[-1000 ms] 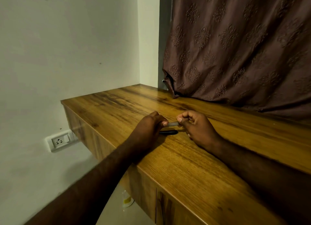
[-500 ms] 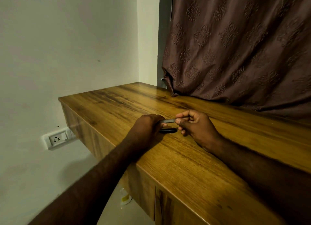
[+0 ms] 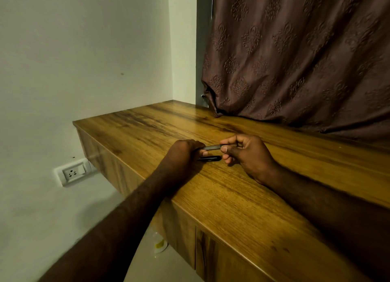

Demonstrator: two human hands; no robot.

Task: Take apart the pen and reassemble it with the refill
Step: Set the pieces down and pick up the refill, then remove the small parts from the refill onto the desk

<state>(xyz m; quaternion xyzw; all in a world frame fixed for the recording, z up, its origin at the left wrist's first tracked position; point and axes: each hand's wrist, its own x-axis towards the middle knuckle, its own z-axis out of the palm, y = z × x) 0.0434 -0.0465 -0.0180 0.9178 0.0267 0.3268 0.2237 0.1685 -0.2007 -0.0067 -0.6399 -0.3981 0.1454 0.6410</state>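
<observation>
A slim grey pen barrel is held level between both hands, just above the wooden table.
Its left end is gripped inside the curled fingers of the left hand; its right end is pinched by thumb and forefinger of the right hand. A glossy black pen piece is seen lying on the table just nearer, its left end hidden.

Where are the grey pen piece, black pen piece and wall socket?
grey pen piece [image 3: 211,147]: head view, exposed middle.
black pen piece [image 3: 211,159]: head view, mid-body.
wall socket [image 3: 72,173]: head view, faceplate centre.
</observation>
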